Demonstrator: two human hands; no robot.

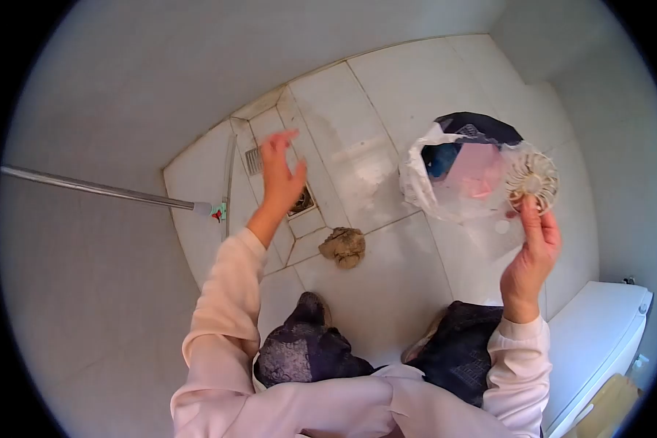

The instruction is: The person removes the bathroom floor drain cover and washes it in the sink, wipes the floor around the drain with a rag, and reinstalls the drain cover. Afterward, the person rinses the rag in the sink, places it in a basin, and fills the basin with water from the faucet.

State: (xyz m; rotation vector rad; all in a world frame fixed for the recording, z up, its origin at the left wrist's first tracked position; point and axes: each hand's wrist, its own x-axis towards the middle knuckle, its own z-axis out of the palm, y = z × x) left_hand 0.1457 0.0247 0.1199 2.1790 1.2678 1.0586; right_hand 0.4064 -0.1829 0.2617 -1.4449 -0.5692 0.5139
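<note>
My right hand [531,271] pinches a round, slotted, whitish drain cover [533,181] with brown stains, held up at the right side of the white bag [416,179]. My left hand [278,179] is empty, fingers apart, above the square floor drain [301,202], and hides part of it. A rectangular metal grate [253,162] lies just left of that hand. Near the drain a crumpled brown cloth [343,247] rests on the tiles. Inside the bag are pink and blue items I cannot make out.
A squeegee with a long metal pole [102,188] reaches in from the left, its blade [230,175] beside the drain. My shoes, covered in dark bags [306,350], stand on the tiled floor [387,263]. A white toilet [598,328] is at the right.
</note>
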